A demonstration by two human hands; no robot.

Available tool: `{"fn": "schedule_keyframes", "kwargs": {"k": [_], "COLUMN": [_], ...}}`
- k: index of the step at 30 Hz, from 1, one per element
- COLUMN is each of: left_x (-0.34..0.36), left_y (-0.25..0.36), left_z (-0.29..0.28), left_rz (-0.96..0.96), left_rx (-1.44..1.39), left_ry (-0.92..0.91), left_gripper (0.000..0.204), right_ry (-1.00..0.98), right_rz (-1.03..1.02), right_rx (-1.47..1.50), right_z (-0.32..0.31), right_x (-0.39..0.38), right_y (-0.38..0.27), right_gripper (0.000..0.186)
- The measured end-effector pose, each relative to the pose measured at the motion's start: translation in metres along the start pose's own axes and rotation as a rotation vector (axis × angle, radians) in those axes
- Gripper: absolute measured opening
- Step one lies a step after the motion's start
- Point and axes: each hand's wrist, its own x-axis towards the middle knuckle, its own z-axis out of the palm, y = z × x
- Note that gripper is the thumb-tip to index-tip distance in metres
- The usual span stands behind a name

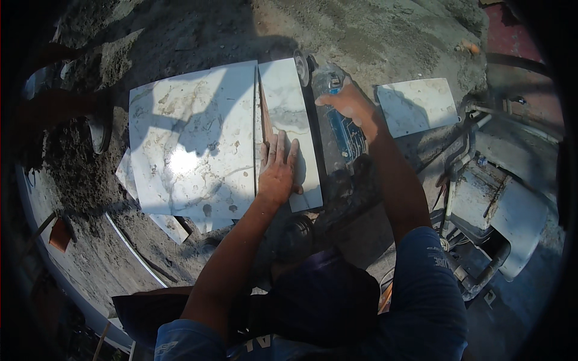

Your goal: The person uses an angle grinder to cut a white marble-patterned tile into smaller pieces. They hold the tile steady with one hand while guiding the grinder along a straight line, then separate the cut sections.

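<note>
My left hand (279, 174) lies with fingers stretched on a narrow white marbled tile piece (288, 91), pressing on its surface. Left of it is a larger white tile (174, 132), stained and partly in shadow, with a thin wedge-shaped gap between the two. My right hand (350, 106) is wrapped round a blue angle grinder (342, 137), just past the narrow piece's right edge. The grinder's disc (302, 68) stands beside that piece's far right corner; whether it touches the tile I cannot tell. My right palm hides part of the tool's body.
Another cut tile (418, 106) lies on the ground at the right. Beyond it are pipes (463, 157) and a pale, dirty box-shaped object (512, 222). Tile scraps (171, 227) poke out under the large tile. A person's foot (99, 133) is at the left, on rough soil.
</note>
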Motion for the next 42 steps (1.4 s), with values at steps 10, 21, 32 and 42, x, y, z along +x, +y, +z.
{"fn": "schedule_keyframes", "kwargs": {"k": [10,21,32,42], "left_x": [0.003,0.0,0.002,0.001], "left_y": [0.003,0.003,0.003,0.0], "left_z": [-0.002,-0.004,0.002,0.006], "left_rz": [-0.008,-0.008,-0.002,0.009], "left_rx": [0.028,-0.001,0.059,0.067], "left_ry": [-0.005,-0.002,0.01,0.071], "left_gripper": [0.146,0.143,0.145,0.148], "right_ry": [0.05,-0.049,-0.076,-0.044], "right_rz": [-0.117,-0.065,-0.042,0.16], "right_rx": [0.01,-0.058,-0.066,-0.169], "right_z": [0.009,0.019,0.029,0.035], "right_x": [-0.02,-0.059,-0.11,-0.178], "right_y": [0.043,0.09,0.135,0.13], "right_gripper": [0.083,0.119,0.132,0.12]}}
